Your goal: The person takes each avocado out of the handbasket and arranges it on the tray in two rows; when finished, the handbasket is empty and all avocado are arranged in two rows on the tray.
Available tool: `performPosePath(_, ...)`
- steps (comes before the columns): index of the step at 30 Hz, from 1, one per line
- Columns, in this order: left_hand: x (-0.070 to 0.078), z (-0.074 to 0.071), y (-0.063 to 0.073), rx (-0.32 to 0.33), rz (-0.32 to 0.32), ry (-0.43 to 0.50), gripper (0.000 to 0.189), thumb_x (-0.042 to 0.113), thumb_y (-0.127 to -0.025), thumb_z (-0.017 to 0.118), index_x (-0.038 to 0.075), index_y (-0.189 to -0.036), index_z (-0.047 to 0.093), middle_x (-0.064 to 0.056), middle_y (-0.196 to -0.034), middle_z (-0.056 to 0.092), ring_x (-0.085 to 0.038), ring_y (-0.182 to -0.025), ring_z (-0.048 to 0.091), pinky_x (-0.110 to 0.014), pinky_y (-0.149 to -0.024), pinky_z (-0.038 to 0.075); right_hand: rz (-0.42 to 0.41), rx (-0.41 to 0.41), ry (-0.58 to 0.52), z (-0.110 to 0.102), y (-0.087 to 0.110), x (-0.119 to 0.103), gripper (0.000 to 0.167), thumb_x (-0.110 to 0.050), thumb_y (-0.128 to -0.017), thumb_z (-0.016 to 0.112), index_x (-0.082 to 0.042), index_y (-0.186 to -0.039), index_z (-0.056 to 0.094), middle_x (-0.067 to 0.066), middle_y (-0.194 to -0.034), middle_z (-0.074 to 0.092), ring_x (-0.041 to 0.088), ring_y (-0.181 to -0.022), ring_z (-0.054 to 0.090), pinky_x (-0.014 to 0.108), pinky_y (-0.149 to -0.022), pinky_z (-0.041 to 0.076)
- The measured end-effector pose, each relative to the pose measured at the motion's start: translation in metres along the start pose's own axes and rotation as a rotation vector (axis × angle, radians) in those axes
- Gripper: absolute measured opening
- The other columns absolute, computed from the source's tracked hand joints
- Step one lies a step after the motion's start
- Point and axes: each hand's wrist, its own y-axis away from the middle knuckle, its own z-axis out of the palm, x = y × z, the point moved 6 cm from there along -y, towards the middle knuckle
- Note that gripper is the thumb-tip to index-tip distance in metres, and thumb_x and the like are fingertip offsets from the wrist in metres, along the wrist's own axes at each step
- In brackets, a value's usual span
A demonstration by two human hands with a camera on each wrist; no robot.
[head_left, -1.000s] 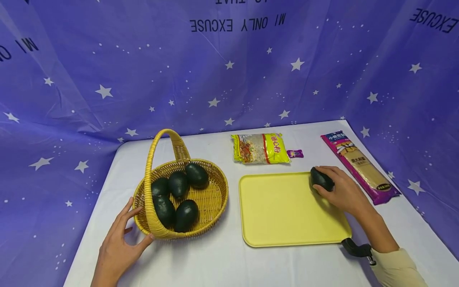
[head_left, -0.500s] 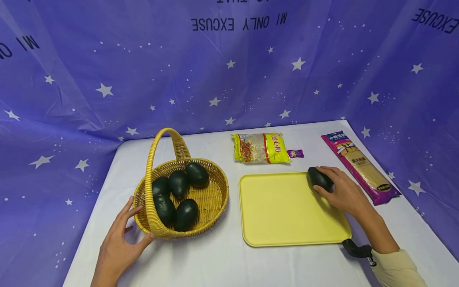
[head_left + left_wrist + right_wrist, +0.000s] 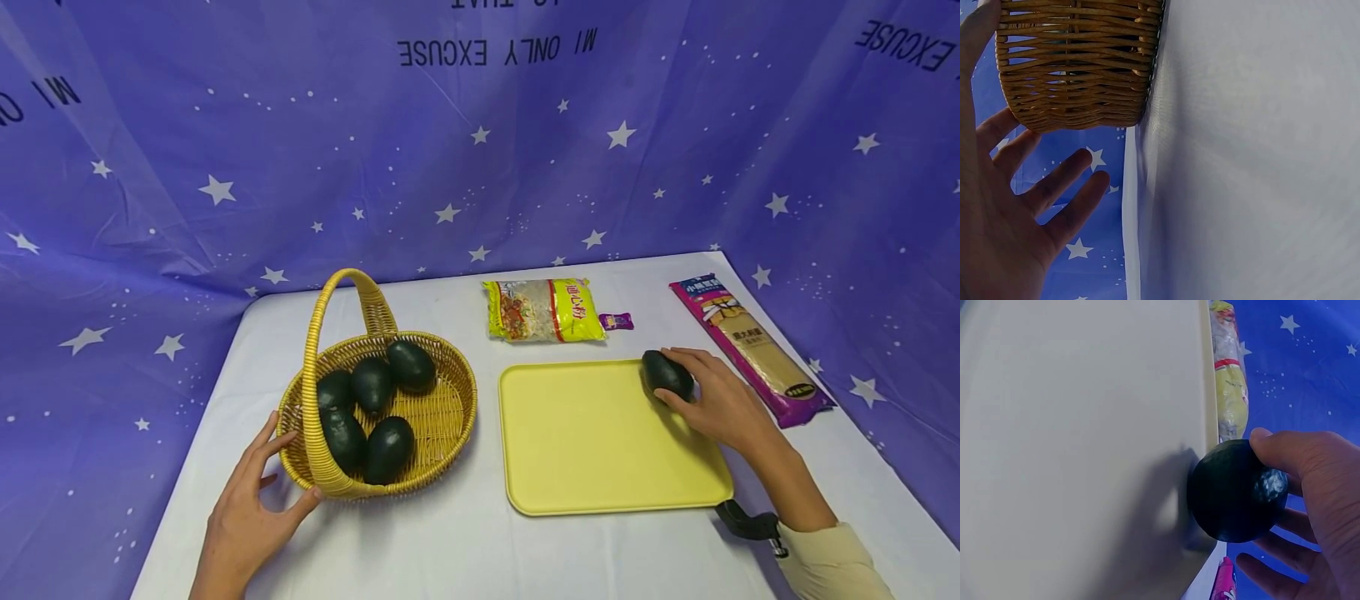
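Note:
My right hand (image 3: 716,400) holds a dark green avocado (image 3: 666,375) at the far right corner of a yellow tray (image 3: 592,450). In the right wrist view, the thumb and fingers of that hand (image 3: 1322,487) lie around one side of the avocado (image 3: 1235,490), whose shadow falls on the tray (image 3: 1072,425). At the left, a wicker basket (image 3: 457,442) with a tall handle holds several more avocados (image 3: 390,450). My left hand (image 3: 251,521) touches the basket's near left side with thumb and fingers spread. The left wrist view shows these fingers (image 3: 1066,181) fairly straight, some against the wicker (image 3: 1079,87).
Behind the tray lie a yellow bag of pasta (image 3: 543,311) and a small purple packet (image 3: 617,322). A long purple pack of spaghetti (image 3: 753,350) is right of the tray. A white cloth covers the table (image 3: 420,550); a purple starred curtain (image 3: 375,150) hangs behind.
The avocado under my right hand has shifted very slightly left over the tray's corner. My left hand and the basket stay in place.

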Motion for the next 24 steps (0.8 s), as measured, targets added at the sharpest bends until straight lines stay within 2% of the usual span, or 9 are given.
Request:
performPosePath(8, -0.0010, -0.0002, 0.0007, 0.003, 0.000, 0.004, 0.086, 0.033, -0.077, 0.100, 0.021, -0.151, 0.059, 0.005, -0.175, 0.033, 0.019, -0.145, 0.027, 0.006, -0.092, 0.036, 0.017, -0.025, 0.014, 0.0007, -0.0010, -0.0024, 0.069, -0.028, -0.087, 0.092, -0.004, -0.146, 0.063, 0.025, -0.142, 0.062, 0.049, -0.127, 0.057, 0.074, -0.096, 0.052)
performPosePath(15, -0.0011, 0.0004, 0.0002, 0.003, 0.001, 0.011, 0.086, 0.033, -0.078, 0.100, 0.021, -0.152, 0.058, 0.012, -0.175, 0.031, 0.019, -0.145, 0.027, 0.005, -0.092, 0.037, 0.026, -0.038, 0.027, 0.0003, -0.0003, -0.0049, 0.068, -0.028, -0.089, 0.090, -0.005, -0.146, 0.062, 0.025, -0.143, 0.061, 0.049, -0.128, 0.057, 0.073, -0.096, 0.053)
performPosePath(24, -0.0006, -0.0002, 0.0009, 0.001, -0.002, 0.013, 0.085, 0.033, -0.078, 0.099, 0.020, -0.151, 0.059, 0.012, -0.175, 0.031, 0.020, -0.145, 0.027, 0.005, -0.092, 0.037, 0.030, -0.036, 0.032, 0.0010, 0.0005, -0.0078, 0.069, -0.029, -0.089, 0.090, -0.006, -0.147, 0.062, 0.024, -0.141, 0.062, 0.048, -0.127, 0.058, 0.073, -0.093, 0.054)
